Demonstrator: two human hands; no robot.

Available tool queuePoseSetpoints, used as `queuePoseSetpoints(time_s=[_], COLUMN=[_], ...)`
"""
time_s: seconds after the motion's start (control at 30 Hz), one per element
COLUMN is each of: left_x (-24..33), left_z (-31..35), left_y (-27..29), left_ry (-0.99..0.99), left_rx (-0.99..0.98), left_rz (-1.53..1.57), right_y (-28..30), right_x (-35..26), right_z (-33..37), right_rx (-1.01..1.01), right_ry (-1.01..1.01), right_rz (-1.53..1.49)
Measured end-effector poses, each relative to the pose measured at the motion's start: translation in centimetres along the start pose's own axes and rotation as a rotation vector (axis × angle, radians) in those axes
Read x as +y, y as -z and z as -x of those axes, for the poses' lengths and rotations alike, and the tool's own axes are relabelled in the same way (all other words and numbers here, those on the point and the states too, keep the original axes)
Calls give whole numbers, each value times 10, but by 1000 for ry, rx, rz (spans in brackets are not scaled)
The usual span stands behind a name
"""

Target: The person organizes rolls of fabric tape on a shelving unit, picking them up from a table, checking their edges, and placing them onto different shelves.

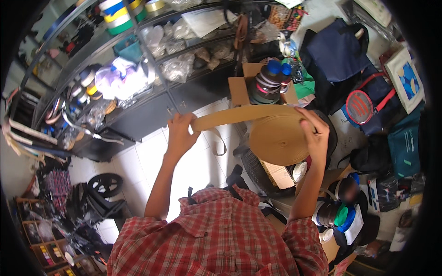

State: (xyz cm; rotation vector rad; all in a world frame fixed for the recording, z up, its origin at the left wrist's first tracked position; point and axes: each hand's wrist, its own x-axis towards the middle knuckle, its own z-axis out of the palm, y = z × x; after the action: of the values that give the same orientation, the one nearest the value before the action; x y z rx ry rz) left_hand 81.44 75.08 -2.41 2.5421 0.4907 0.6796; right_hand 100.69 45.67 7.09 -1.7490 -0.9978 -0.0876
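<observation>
A large flat roll of tan webbing (pixel 276 138) is held up in front of me. My right hand (pixel 316 133) grips its right edge, with the thumb on the near face and the fingers round the outside. From the top of the roll a strip of the webbing (pixel 230 116) stretches leftward. My left hand (pixel 181 133) is closed on that strip, and a short loose end (pixel 221 146) curls down beside it. Part of the roll's right rim is hidden behind the right hand.
Shelves with plastic bags (pixel 177 66) and coloured rolls (pixel 115 18) line the far left. Beyond the roll, an open carton (pixel 239 92) holds large dark bottles (pixel 267 85). Bags (pixel 336 50) are piled at right. A black wheel (pixel 105 185) lies low on the left.
</observation>
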Motion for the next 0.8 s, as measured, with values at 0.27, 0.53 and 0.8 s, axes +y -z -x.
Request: queuePoseSetpoints(time_s=[0.27,0.53,0.8], left_x=[-83,32,69], left_z=[128,38,12], left_y=[38,91,92], left_ry=[360,-135,-173], left_rx=[-815,-72,-79], left_rz=[-5,713,410], right_y=[-43,-103,-107], right_x=[-32,-84,-107], right_z=[4,-3,-1], right_rx=[16,-227,-209], right_ry=[104,309,289], right_rz=[16,4,76])
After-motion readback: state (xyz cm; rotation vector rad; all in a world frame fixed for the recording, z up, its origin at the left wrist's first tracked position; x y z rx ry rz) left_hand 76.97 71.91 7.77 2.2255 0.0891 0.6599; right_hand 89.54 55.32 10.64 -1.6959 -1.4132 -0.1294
